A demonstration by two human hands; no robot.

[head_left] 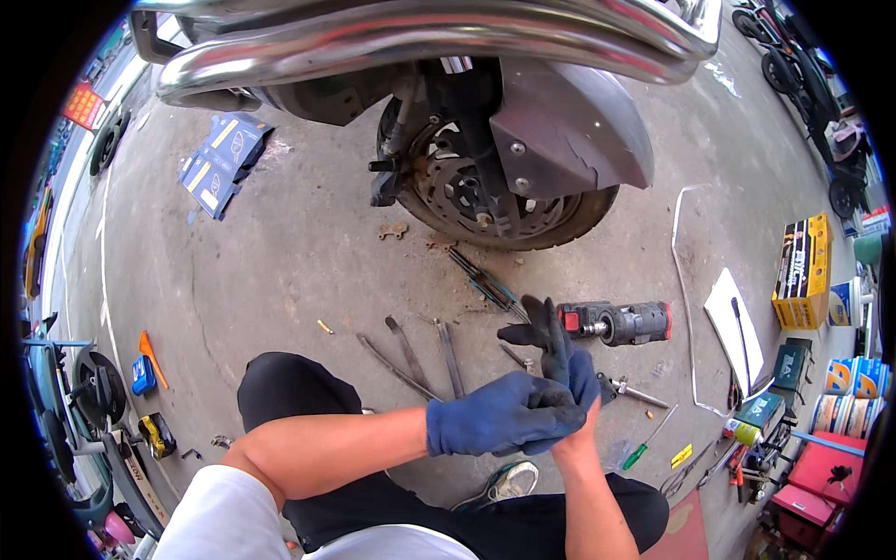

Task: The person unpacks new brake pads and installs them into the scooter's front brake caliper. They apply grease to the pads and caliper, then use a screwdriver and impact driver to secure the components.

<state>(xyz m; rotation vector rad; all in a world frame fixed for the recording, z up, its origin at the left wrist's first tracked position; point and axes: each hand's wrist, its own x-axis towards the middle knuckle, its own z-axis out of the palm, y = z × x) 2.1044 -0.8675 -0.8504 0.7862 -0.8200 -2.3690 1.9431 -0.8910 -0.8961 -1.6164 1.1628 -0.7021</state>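
My left hand (504,415), in a blue glove with dark fingertips, grips a matching glove on my right hand (569,378) near its wrist. The fingers of that glove point up, spread apart; my right hand is partly hidden behind the left. Just beyond them lie a black power tool (630,323) with a red-capped end, long pliers-like tools (481,280) and flat metal bars (411,359). Above is a motorbike front wheel (569,224) with a brake disc and grey mudguard (579,131), under chrome tubes (420,47). Small metal pieces (392,230) lie by the tyre.
Flattened blue packaging (224,163) lies at left, near a blue-and-orange tool (145,371). Parked scooters (793,84) stand at upper right. A yellow box (798,271), white board (723,327), screwdriver (639,448) and red toolbox (821,467) are at right. My knees frame the lower middle.
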